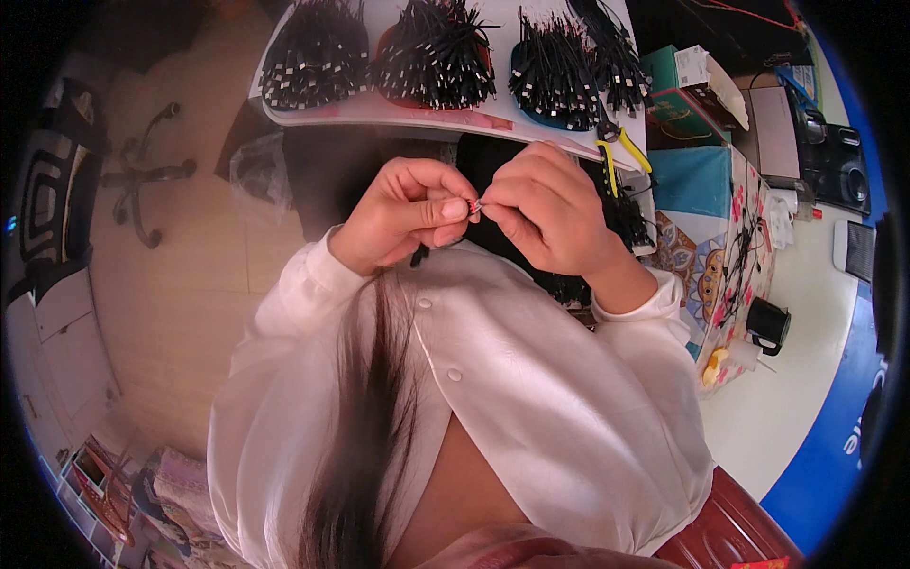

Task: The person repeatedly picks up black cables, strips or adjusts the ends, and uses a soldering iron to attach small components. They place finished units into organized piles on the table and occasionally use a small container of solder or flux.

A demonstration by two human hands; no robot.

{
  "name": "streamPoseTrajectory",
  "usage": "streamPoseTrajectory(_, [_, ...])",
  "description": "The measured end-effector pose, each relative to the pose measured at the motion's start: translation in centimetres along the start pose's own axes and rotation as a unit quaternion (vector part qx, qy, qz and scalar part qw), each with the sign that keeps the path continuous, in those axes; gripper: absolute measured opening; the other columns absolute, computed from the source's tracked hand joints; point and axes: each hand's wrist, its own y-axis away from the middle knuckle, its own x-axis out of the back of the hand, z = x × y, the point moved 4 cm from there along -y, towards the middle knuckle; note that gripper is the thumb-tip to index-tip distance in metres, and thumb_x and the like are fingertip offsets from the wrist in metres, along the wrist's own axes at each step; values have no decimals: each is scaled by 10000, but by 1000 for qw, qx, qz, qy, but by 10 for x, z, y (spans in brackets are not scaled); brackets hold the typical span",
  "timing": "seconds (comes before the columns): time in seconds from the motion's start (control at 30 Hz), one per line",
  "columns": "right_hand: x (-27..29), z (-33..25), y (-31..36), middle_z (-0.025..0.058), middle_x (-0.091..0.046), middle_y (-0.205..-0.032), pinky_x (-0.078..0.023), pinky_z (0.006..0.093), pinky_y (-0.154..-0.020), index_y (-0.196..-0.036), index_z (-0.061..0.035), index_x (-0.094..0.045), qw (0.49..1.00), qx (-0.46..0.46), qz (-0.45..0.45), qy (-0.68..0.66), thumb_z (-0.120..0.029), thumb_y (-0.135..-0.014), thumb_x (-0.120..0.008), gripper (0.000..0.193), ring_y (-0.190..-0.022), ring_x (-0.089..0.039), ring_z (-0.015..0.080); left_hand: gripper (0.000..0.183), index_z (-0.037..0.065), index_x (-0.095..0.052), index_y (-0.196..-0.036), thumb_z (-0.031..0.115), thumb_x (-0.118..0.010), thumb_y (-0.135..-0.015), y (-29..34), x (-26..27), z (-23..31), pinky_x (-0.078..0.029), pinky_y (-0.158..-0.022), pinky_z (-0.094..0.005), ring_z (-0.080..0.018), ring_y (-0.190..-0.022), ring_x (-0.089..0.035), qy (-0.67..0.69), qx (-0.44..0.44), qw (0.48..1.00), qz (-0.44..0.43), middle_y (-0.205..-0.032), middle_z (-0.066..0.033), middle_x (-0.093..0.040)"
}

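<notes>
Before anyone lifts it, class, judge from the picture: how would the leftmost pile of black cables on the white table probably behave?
The pile of black cables would probably flop, since its strands look long and thin. It may splay or shed pieces, as no tie shows around it. Tangling seems likely where strands overlap.
</notes>
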Motion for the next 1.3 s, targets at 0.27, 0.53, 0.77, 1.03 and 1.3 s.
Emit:
streamPoseTrajectory(0.27, [-27, 19, 26, 21, -609, -834, -445, 221, -680, -958, 6, -616, 667, -467, -80, -575, -132, -894, -628, 152, -743, -545, 92, 88, -30, -649, -931, 41, -609, -897, -2, 2, 15, -378, -506, -215, -79, -585, -502, -278, -69, 958, -13, -727, -32, -605])
streamPoseTrajectory(0.53, [5, -3, -7, 63, -603, -850, -476, 339, -675, -923, -60, -639, 1000, -3, 26, 13, -104, -699, -768, 262, -747, -579, 264, 103, -26, -627, -966, 51, -598, -905, -3, 11, -3, -272, -464, -208, -67, -581, -432, 47, -1, 999, -7, -767, -50, -582])
streamPoseTrajectory(0.77, [-10, 8, 11, 36, -605, -817, -454, 279, -645, -876, -20, -609, 949, -220, 31, -222, -55, -805, -681, 108, -701, -551, 165, 97, -22, -634, -946, 62, -601, -909, -3, 3, -1, -305, -477, -203, -64, -591, -453, -74, -35, 997, -11, -726, -25, -568])
streamPoseTrajectory(1.03, [-8, 5, 22, 26, -615, -865, -468, 253, -691, -976, -29, -638, 929, -309, 65, -193, -94, -831, -682, 166, -783, -580, 130, 87, -17, -639, -930, 57, -612, -893, 0, 8, -1, -300, -473, -209, -72, -567, -455, -80, -17, 996, 43, -708, -22, -567])
streamPoseTrajectory(1.3, [-6, -10, 7, 68, -606, -872, -477, 314, -687, -941, -50, -638, 992, -94, 48, 67, -60, -751, -727, 211, -760, -584, 224, 108, -5, -639, -951, 90, -612, -906, -2, 9, -10, -232, -454, -197, -44, -545, -407, -56, -18, 997, 39, -672, -12, -547])
